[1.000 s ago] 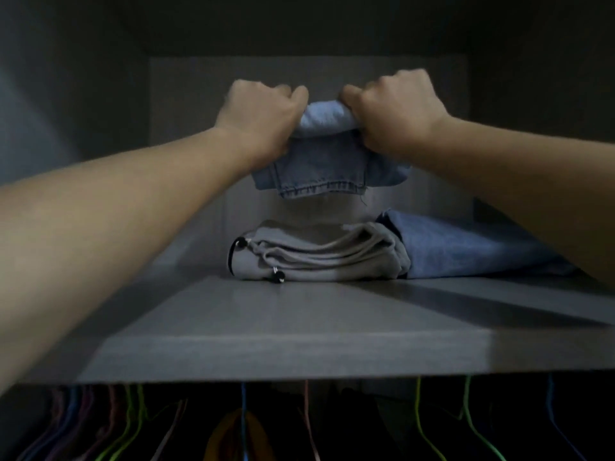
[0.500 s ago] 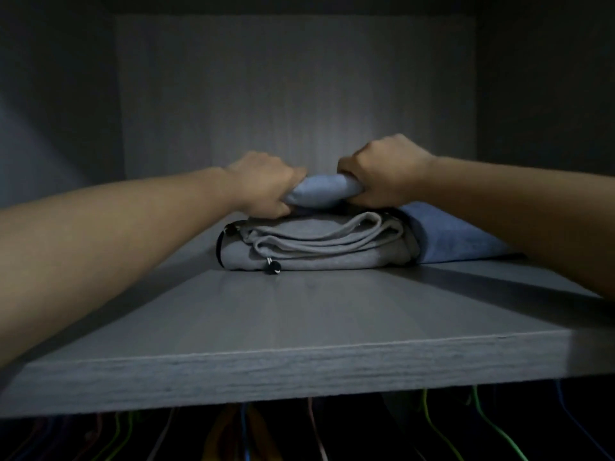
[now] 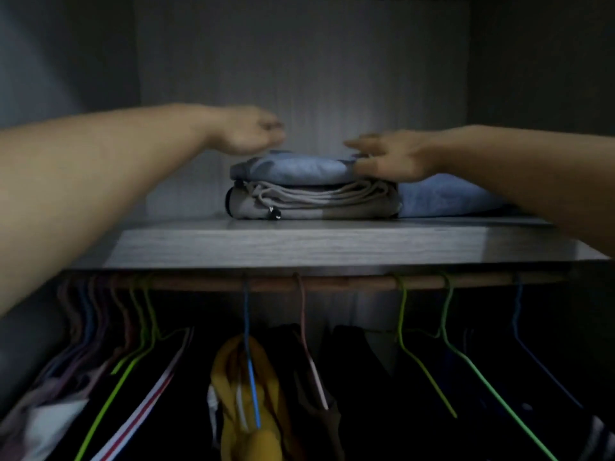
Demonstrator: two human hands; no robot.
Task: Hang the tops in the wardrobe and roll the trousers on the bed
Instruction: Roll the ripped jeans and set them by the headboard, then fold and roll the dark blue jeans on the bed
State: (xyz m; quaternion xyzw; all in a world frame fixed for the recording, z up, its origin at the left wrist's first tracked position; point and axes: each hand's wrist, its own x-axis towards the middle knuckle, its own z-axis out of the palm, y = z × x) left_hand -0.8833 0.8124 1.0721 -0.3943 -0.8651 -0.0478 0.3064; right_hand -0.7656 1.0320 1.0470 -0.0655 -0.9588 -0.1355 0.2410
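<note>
Rolled light-blue jeans lie on top of folded grey drawstring trousers on the wardrobe's upper shelf. My left hand hovers just above the jeans' left end, blurred, fingers loose, holding nothing. My right hand has straight fingers spread over the jeans' right end; whether it touches them is unclear. Another blue folded garment lies to the right of the stack, partly behind my right arm.
Below the shelf a wooden rail carries coloured wire hangers with dark tops, a yellow garment on a blue hanger in the middle, and several hangers bunched at the left. Wardrobe walls close in on both sides.
Both hands let go of the rolled jeans, which now rest on the grey trousers. The hands have opened and lifted slightly. The view dropped, showing the rail and hangers.
</note>
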